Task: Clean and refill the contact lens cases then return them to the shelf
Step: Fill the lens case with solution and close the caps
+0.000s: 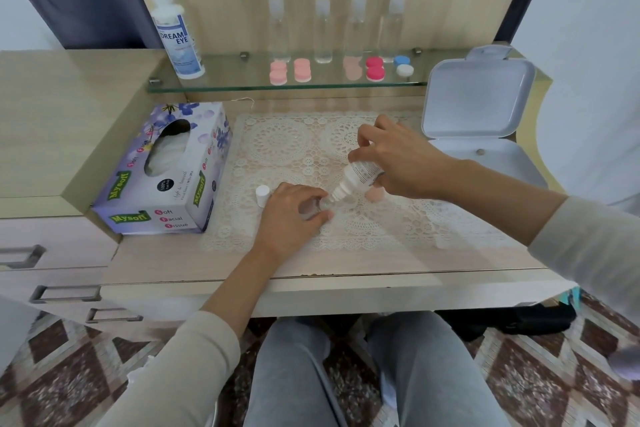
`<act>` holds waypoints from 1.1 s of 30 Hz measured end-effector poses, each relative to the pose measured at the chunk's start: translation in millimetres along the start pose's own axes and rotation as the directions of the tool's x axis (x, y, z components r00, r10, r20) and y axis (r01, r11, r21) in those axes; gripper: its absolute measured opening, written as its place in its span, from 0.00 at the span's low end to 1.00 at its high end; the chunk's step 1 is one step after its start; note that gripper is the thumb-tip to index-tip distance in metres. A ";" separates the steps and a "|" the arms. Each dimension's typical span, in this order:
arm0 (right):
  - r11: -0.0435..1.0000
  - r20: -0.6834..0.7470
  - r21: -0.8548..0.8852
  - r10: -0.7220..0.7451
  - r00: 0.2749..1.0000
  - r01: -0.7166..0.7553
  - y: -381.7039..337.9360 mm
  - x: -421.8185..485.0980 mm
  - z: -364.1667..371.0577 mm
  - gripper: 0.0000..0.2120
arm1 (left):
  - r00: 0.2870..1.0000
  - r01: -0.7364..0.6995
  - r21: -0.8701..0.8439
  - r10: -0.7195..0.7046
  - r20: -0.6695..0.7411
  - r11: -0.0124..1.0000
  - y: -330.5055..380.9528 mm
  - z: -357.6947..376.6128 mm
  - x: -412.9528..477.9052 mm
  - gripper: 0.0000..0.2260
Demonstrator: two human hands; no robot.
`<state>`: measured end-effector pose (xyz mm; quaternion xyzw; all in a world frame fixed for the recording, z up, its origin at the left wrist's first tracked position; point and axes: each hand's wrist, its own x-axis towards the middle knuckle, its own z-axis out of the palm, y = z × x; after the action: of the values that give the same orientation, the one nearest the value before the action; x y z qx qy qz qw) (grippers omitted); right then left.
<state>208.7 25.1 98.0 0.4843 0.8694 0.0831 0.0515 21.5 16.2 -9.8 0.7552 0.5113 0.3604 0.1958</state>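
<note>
Right now the left hand has its fingers curled round a clear lens case, holding it on the lace mat. The right hand grips a small white bottle at the case's 1 o'clock, tilted nozzle-down over it; contact unclear. A white cap stands just beside the left hand at 9 o'clock. A pink cap lies at the case's 3 o'clock. Other cases sit on the glass shelf at 12 o'clock.

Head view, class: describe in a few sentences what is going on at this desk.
The right hand tips a small bottle nozzle-down over a clear lens case, which the left hand holds on the lace mat. A white cap stands beside the left hand. More cases sit on the glass shelf.
</note>
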 end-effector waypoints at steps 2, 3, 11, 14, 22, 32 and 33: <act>1.000 -0.005 0.008 0.003 1.000 -0.003 0.1 -0.7 0.4 0.23 | 1.000 0.005 0.003 -0.005 0.005 1.000 -0.5 0.0 -0.1 0.13; 1.000 -0.007 0.011 0.003 1.000 -0.003 0.1 -0.9 0.7 0.24 | 1.000 0.009 0.003 -0.009 0.006 1.000 -0.7 0.1 0.0 0.13; 0.998 0.007 0.051 0.024 1.000 -0.025 3.4 -4.5 5.8 0.24 | 1.000 0.007 0.004 -0.007 0.007 1.000 -0.1 -0.2 -0.5 0.13; 0.994 0.011 0.098 0.053 0.999 -0.054 7.8 -9.3 7.6 0.25 | 1.000 0.001 0.003 -0.001 0.005 1.000 0.6 -0.3 -0.8 0.12; 0.979 -0.006 0.159 0.128 0.992 -0.125 29.5 -25.3 6.9 0.27 | 1.000 0.006 0.005 -0.006 -0.003 1.000 -0.4 0.5 -1.0 0.13; 0.986 -0.017 0.135 0.098 0.995 -0.095 24.7 -28.2 13.7 0.26 | 1.000 0.006 0.013 -0.006 0.011 1.000 0.4 -0.6 -1.0 0.13; 0.987 -0.017 0.130 0.093 0.996 -0.089 24.5 -27.7 13.6 0.25 | 1.000 0.004 0.013 -0.005 0.010 1.000 0.3 -0.5 -1.0 0.13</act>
<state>246.1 15.4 89.6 0.5248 0.8505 0.0348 0.0060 21.1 15.2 -9.6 0.7571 0.5143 0.3528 0.1942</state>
